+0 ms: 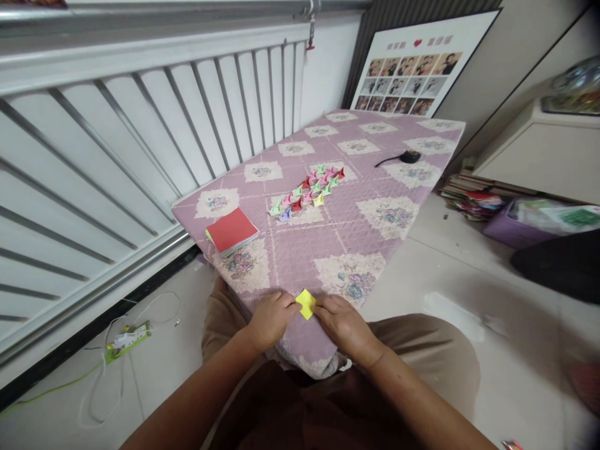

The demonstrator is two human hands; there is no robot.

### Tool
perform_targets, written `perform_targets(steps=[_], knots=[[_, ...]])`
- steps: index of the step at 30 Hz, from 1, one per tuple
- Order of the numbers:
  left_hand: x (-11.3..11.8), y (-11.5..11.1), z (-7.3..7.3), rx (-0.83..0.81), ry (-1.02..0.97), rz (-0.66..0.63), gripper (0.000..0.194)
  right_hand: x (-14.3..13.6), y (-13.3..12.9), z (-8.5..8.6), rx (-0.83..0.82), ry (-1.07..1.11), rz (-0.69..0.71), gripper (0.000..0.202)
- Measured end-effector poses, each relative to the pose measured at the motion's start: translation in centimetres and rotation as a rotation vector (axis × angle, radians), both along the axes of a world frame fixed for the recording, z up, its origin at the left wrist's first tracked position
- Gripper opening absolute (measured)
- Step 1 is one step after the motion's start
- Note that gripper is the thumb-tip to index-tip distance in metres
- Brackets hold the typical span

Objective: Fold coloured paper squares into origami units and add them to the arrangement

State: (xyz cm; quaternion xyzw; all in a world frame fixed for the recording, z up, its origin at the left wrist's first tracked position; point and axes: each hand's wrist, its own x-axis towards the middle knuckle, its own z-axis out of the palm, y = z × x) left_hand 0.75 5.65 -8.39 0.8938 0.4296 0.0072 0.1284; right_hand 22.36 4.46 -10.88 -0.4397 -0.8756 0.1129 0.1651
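Note:
A small folded yellow paper (305, 304) lies diamond-shaped near the close corner of the cloth-covered table (309, 250). My left hand (272, 319) pinches its left corner, fingers closed. On the other side, my right hand (344, 328) holds the right corner with its fingers pressed together. Further up the table stand several small folded paper pieces (307, 195) in rows, in green, pink, red, blue and yellow. To the left rests a stack of square paper (232, 232) with a red sheet on top.
A black object with a thin handle (410, 157) lies at the table's right. A white radiator (225, 106) borders the left side. A photo board (407, 69) leans behind. On the floor are a power strip (127, 340) with cables and a purple container (515, 228).

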Motion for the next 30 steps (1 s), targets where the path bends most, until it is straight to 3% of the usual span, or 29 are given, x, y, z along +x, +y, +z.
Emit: perform_targets(steps=[6,13,19,25,30], knots=[[0.2,-1.9,0.9,-0.014,0.046,-0.013,0.038,0.2,-1.0,-0.2,0.079,-0.026,-0.021,0.028],[0.4,-2.1,1.3,0.006,0.105,-0.035,0.04,-0.5,-1.3,1.2,0.034,-0.004,-0.106,0.023],[0.6,-2.5,0.8,-0.006,0.069,0.033,0.04,-2.0,0.0,1.6,-0.04,-0.027,-0.347,0.014],[0.9,-1.3,0.5,-0.072,-0.088,0.211,0.027,-2.5,0.3,2.0,-0.077,-0.008,-0.433,0.009],[1.8,1.0,0.6,-0.107,-0.138,0.414,0.02,-2.4,0.1,1.9,-0.069,-0.001,-0.492,0.022]])
